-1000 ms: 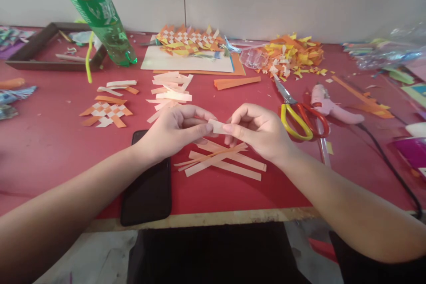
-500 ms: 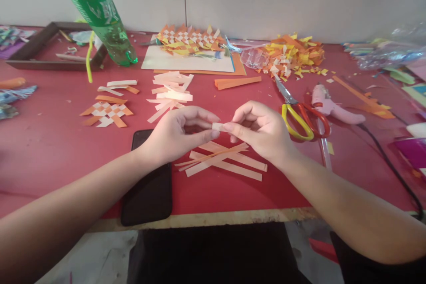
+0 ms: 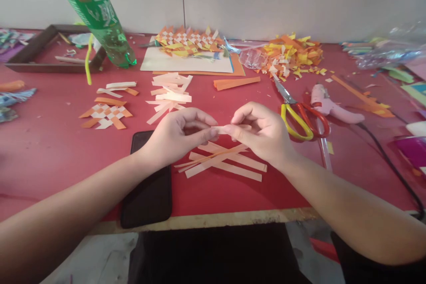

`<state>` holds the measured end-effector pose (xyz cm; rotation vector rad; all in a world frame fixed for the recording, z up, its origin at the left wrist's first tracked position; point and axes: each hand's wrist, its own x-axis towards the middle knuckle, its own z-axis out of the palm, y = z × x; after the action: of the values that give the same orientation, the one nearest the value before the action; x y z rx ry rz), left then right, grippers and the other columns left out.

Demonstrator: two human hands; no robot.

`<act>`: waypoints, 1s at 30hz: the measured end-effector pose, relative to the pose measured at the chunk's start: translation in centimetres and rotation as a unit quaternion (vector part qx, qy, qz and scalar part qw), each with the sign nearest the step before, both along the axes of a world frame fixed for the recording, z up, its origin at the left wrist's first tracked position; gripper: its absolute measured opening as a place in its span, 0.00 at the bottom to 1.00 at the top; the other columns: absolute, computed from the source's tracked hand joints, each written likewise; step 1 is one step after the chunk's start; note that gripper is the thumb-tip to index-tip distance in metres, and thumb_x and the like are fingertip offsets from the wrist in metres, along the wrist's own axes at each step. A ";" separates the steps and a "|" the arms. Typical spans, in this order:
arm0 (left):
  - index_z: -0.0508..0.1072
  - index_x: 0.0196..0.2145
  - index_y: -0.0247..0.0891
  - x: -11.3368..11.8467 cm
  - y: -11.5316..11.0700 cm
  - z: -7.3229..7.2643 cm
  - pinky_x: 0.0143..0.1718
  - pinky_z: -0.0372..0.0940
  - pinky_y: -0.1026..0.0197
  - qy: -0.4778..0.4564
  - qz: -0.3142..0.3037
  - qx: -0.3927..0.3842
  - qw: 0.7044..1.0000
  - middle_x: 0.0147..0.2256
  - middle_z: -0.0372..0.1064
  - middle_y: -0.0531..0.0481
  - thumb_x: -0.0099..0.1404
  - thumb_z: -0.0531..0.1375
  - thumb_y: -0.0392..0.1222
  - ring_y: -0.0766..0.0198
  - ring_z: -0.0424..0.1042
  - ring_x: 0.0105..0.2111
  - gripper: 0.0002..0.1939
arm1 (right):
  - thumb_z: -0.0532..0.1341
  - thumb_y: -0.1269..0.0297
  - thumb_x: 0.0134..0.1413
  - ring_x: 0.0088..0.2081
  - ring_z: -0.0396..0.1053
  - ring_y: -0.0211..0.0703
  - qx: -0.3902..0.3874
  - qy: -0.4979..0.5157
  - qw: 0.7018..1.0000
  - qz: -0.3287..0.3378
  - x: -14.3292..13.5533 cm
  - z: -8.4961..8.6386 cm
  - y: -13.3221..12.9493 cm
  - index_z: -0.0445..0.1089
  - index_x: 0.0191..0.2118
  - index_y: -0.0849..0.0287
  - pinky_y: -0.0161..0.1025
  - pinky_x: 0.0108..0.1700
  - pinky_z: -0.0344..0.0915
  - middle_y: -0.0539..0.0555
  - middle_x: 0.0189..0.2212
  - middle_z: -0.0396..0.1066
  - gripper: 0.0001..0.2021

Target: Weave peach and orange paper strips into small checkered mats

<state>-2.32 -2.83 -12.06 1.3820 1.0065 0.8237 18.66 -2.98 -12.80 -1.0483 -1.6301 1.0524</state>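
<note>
A pale paper strip [image 3: 219, 130] is pinched between my left hand [image 3: 181, 135] and my right hand [image 3: 261, 131], thumbs and fingertips closed on it. Part of the strip is hidden by the fingers. Just below lie several loose, crossed pale paper strips [image 3: 233, 168] on the red table. Beyond my left hand is a pile of short pale paper strips [image 3: 173, 91]. Farther left sits a small woven orange-and-white paper piece [image 3: 107, 114], with a few strips above it. A folded pair of orange strips [image 3: 237, 82] rests beyond my hands.
Scissors [image 3: 296, 115] and a pink glue gun [image 3: 334, 104] with its black cord lie right. A black phone [image 3: 146, 195] lies under my left wrist. A green bottle [image 3: 100, 17] stands back left by a dark frame [image 3: 29, 67]. Paper scraps [image 3: 289, 53] are heaped at the back.
The strip between my hands has turned; it now looks narrower, and more of its length shows past my right fingers. My hands stay nearly in place.
</note>
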 end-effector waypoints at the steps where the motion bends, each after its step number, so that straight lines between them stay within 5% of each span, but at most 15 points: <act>1: 0.77 0.37 0.38 0.0 0.1 0.0 0.36 0.76 0.63 0.001 0.006 0.003 1.000 0.32 0.81 0.49 0.56 0.72 0.47 0.59 0.81 0.35 0.14 | 0.70 0.57 0.53 0.25 0.67 0.35 0.004 -0.002 1.000 0.005 0.1 0.0 0.0 0.66 0.32 0.56 0.35 0.28 0.66 0.47 0.25 0.69 0.13; 6: 0.78 0.36 0.37 -0.4 0.5 0.4 0.33 0.74 0.65 0.016 0.046 0.025 0.999 0.30 0.80 0.49 0.58 0.71 0.47 0.62 0.80 0.31 0.12 | 0.63 0.63 0.61 0.28 0.71 0.37 0.010 0.022 0.999 0.038 0.8 -0.1 0.6 0.69 0.36 0.57 0.38 0.33 0.68 0.48 0.27 0.71 0.05; 19: 0.79 0.33 0.37 -0.9 1.2 0.3 0.34 0.75 0.68 -0.036 0.074 0.003 0.997 0.29 0.80 0.51 0.59 0.71 0.43 0.64 0.81 0.33 0.08 | 0.69 0.66 0.54 0.26 0.73 0.33 -0.007 0.085 0.996 -0.022 0.6 -0.6 1.4 0.66 0.33 0.56 0.35 0.32 0.72 0.46 0.28 0.71 0.09; 30: 0.79 0.31 0.36 -0.9 1.6 -0.1 0.34 0.74 0.66 -0.024 0.081 0.042 0.996 0.26 0.79 0.51 0.59 0.69 0.39 0.65 0.79 0.29 0.05 | 0.69 0.65 0.55 0.27 0.74 0.36 -0.019 0.099 0.994 0.031 0.9 -1.1 1.9 0.69 0.36 0.55 0.36 0.35 0.73 0.44 0.25 0.70 0.08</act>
<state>-3.18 -1.23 -12.17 1.3575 1.0674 1.0258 19.58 -1.09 -13.88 -0.8914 -1.4954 1.1935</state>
